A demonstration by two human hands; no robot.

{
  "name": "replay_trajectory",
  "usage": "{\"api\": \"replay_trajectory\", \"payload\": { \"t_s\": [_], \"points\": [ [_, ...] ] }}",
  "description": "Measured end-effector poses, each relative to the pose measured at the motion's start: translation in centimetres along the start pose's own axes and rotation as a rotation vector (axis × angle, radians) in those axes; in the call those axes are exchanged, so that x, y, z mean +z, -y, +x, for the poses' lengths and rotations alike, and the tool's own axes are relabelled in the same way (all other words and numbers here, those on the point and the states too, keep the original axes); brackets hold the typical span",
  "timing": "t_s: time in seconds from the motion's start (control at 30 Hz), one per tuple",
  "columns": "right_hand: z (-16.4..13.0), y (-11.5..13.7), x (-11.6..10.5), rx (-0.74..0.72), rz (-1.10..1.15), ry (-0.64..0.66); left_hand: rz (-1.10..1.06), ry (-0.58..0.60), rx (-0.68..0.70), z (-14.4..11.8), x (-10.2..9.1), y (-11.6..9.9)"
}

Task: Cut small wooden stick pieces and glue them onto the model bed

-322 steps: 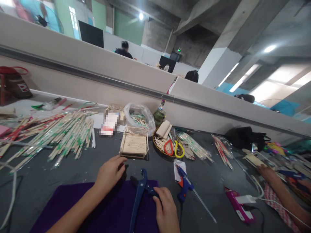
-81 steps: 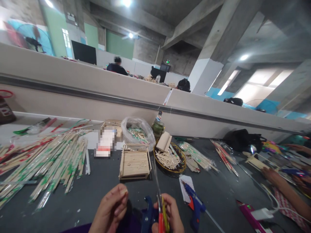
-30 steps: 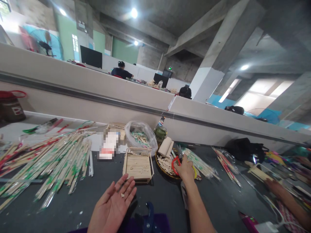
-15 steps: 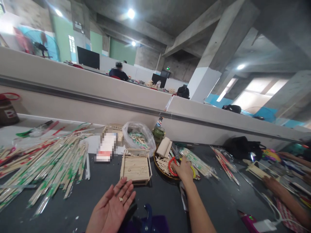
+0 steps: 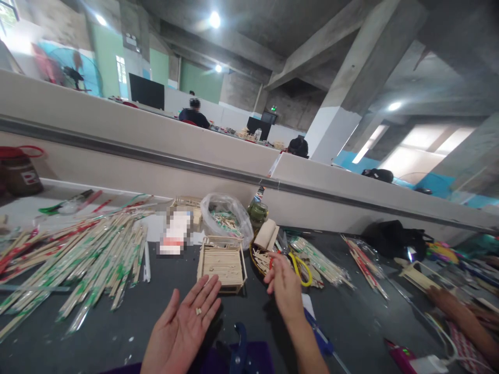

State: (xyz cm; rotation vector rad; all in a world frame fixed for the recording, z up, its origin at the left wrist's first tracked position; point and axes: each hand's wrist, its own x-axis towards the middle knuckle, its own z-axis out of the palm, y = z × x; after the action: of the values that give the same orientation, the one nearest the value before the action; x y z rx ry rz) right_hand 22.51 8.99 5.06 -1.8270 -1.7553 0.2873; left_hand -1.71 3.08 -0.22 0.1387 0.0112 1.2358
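Observation:
My left hand (image 5: 185, 327) lies palm up with its fingers stretched out, and a few tiny pale wood bits (image 5: 198, 311) rest on the fingers. Just beyond its fingertips stands a small tray-like frame (image 5: 222, 265) built of thin wooden sticks, with railings around it. My right hand (image 5: 285, 291) hovers at the near side of a round basket (image 5: 255, 265), fingers loosely extended and apart from the thumb; I see nothing in it. In the basket lie short wooden sticks (image 5: 260, 255), a light roll (image 5: 266, 235) and yellow-handled scissors (image 5: 302, 270), partly hidden by that hand.
Wrapped chopsticks (image 5: 105, 254) spread across the left; more wrapped chopsticks (image 5: 323, 259) lie right of the basket. A plastic bag (image 5: 244, 221) of scraps stands behind the frame. A blue-handled tool (image 5: 238, 348) is near the front edge. Another person's hand (image 5: 440, 298) works at the right.
My right hand has let go of the scissors and drawn back from the basket toward me. My left hand stays palm up with the bits on it. The view has shifted slightly.

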Motion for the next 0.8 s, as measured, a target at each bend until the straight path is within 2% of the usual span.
{"api": "replay_trajectory", "payload": {
  "t_s": [0.1, 0.17, 0.2, 0.37, 0.47, 0.57, 0.7, 0.8],
  "points": [
    [-4.0, 3.6, 2.0, -0.272, 0.379, 0.058, 0.018, 0.066, -0.02, -0.1, 0.1, 0.1],
    [-6.1, 5.6, 3.3, -0.424, 0.44, 0.118, 0.033, 0.108, -0.03, -0.1, 0.2, 0.0],
    [-7.0, 6.4, 4.0, -0.447, 0.433, 0.124, 0.041, 0.125, -0.036, -0.2, 0.3, 0.0],
    [-9.6, 8.4, 7.4, -0.262, 0.363, 0.105, 0.055, 0.176, -0.042, -0.3, 0.6, 0.3],
    [-10.2, 8.7, 8.6, -0.227, 0.33, 0.047, 0.052, 0.154, -0.013, -0.4, 0.5, 0.8],
    [-10.1, 9.0, 8.5, -0.175, 0.366, 0.066, 0.052, 0.131, -0.008, -0.4, 0.4, 1.3],
    [-9.4, 9.3, 7.4, -0.049, 0.517, 0.173, 0.044, 0.146, -0.002, -0.4, 0.4, 1.4],
    [-9.1, 9.5, 7.0, -0.031, 0.598, 0.196, 0.027, 0.144, 0.005, -0.4, 0.2, 1.2]
  ]
}}
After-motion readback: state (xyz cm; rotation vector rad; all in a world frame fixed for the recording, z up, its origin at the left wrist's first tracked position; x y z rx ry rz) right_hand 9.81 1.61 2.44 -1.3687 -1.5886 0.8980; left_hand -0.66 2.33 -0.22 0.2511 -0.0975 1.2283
